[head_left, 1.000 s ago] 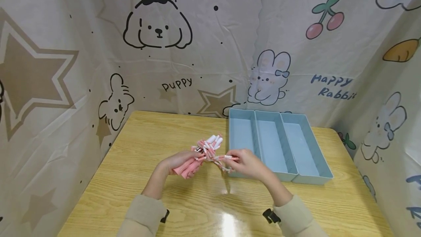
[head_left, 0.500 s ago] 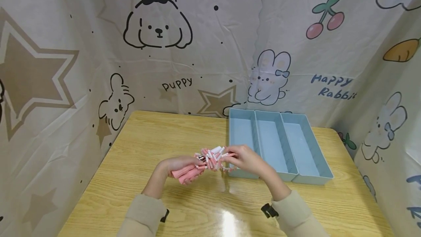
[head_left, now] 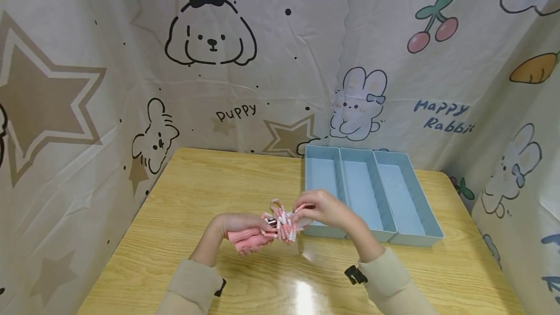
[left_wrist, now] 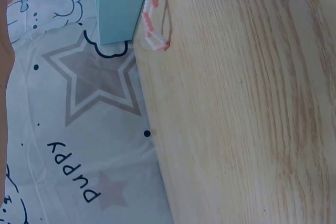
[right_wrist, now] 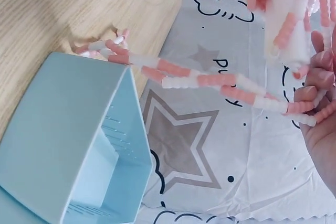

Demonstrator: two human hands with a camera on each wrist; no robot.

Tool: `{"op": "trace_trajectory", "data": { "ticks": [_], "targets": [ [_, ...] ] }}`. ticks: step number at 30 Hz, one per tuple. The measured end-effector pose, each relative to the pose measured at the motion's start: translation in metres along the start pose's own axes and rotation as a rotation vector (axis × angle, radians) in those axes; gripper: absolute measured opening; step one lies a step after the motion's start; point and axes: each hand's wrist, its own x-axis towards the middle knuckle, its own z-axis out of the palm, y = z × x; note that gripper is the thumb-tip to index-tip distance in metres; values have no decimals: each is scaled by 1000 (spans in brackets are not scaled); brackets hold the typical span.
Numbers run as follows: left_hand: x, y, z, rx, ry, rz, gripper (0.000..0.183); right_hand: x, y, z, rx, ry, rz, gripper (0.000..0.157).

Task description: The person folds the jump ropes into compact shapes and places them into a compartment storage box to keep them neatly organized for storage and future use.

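A beaded jump rope (head_left: 286,227) in pink and white segments is wound in a bundle round its handles. My left hand (head_left: 246,223) grips the pink handle ends (head_left: 251,239), which stick out below the fingers. On the other side my right hand (head_left: 321,206) pinches a doubled length of the rope, close to the wound coils. The right wrist view shows this hand (right_wrist: 321,108) with a beaded strand (right_wrist: 210,81) stretching away from it, and a whitish handle part (right_wrist: 286,24) under the coils. A loose rope loop (left_wrist: 152,19) hangs in the left wrist view.
Behind my right hand, a light blue organizer (head_left: 415,240) with three long compartments stands on the wooden table (head_left: 210,174). A printed cloth (head_left: 280,77) hangs behind and at both sides. Black clips (head_left: 356,275) show at the sleeve cuffs.
The wound bundle has moved down and slightly right. My right hand has moved a little up and left, closer to the left, and a loop now stands up above the coils.
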Motion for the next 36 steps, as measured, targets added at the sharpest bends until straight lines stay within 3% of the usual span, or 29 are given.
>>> {"op": "trace_trajectory", "data": {
  "ticks": [7,14,18,22,31,36],
  "targets": [
    [4,3,8,18,-40,11,30,5,1,-4,9,-40,-53,4],
    [7,10,19,47,-122,-30,32,2,2,-8,252,-170,58,1],
    [6,12,21,72,-142,-30,31,1,6,-7,377,-202,94,11],
    [5,12,22,86,-160,-12,30,-1,12,-4,449,-214,64,22],
    [6,10,21,71,-221,14,28,-3,20,2,529,-245,55,38],
    [5,9,22,70,-207,18,29,-4,23,5,552,-237,65,46]
  ]
}}
